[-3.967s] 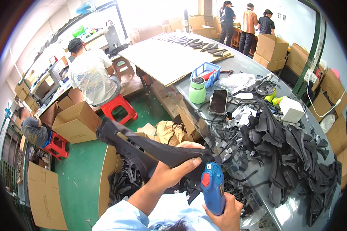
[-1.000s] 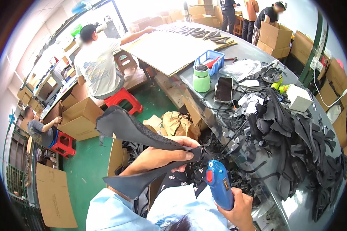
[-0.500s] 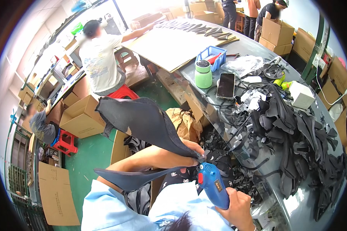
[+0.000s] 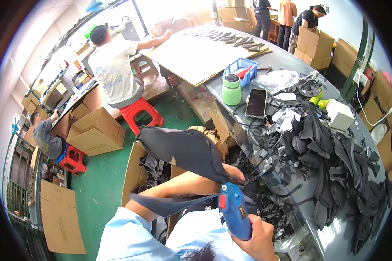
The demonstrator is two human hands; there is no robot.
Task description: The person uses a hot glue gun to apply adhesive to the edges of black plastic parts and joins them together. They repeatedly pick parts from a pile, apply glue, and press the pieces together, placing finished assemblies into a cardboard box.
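Note:
My left hand point(image 4: 231, 173) grips a dark padded fabric piece point(image 4: 183, 150) that stretches away to the left in a wide upper flap and a narrower lower flap point(image 4: 170, 205). The fabric hides part of the fingers. Wrapped in my right hand point(image 4: 258, 241) is a blue cordless electric cutter point(image 4: 236, 211) with a red button and a small display. Its head points up at the fabric's right end, close to my left hand. The cutting tip is not clearly visible.
Dark fabric pieces point(image 4: 318, 148) cover the grey table point(image 4: 339, 235) at right, near a phone point(image 4: 256, 103), a green flask point(image 4: 231, 90) and a blue basket point(image 4: 248, 78). An open carton point(image 4: 135, 167) holds dark pieces. A person point(image 4: 113, 71) sits on a red stool point(image 4: 141, 114).
Both hands, the cutter and the fabric have shifted slightly; the upper flap has dropped and swung right. The cutter stands more upright. The seated person's arm has drawn back from the fabric row.

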